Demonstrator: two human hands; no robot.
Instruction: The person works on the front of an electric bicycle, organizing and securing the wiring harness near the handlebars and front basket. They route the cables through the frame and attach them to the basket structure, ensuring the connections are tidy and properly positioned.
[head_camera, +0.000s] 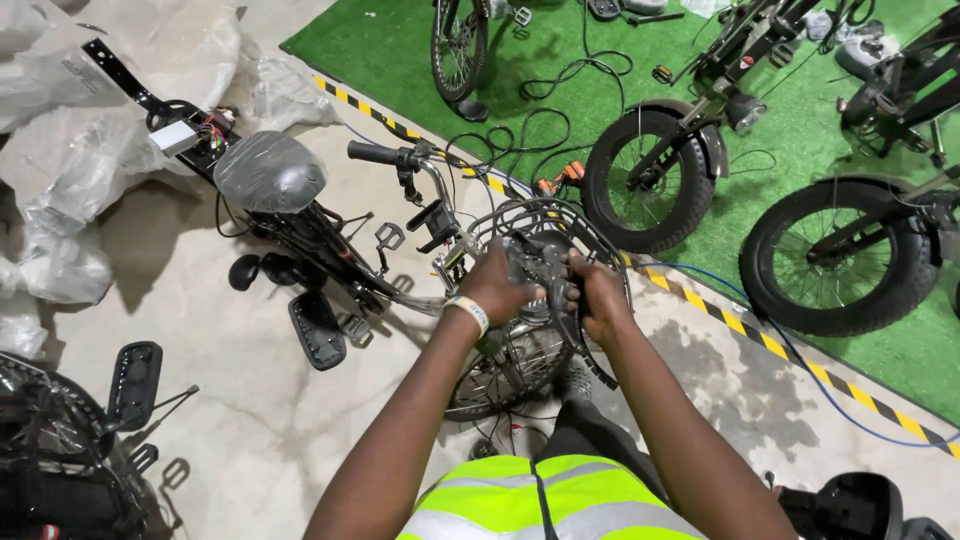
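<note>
Both sets of fingers are curled tight around the grey middle part of a bicycle's handlebar (540, 268), the left hand (497, 285) clamped on its left side and the right hand (597, 295) on its right, with the thumbs close together; what exactly sits under the palms is hard to make out, perhaps a stem or display mount. A pale wristband (470, 312) circles the left wrist. The handlebar stands above the bicycle's front wheel (510, 365), whose spokes show just below the hands. Left of the handlebar lies a plastic-wrapped saddle (268, 172), and beyond that crumpled plastic sheeting (60, 150). Right of the handlebar a yellow-and-black striped tape (760, 342) borders a green mat (560, 40) where other bicycles with fat tyres (845, 255) stand.
</note>
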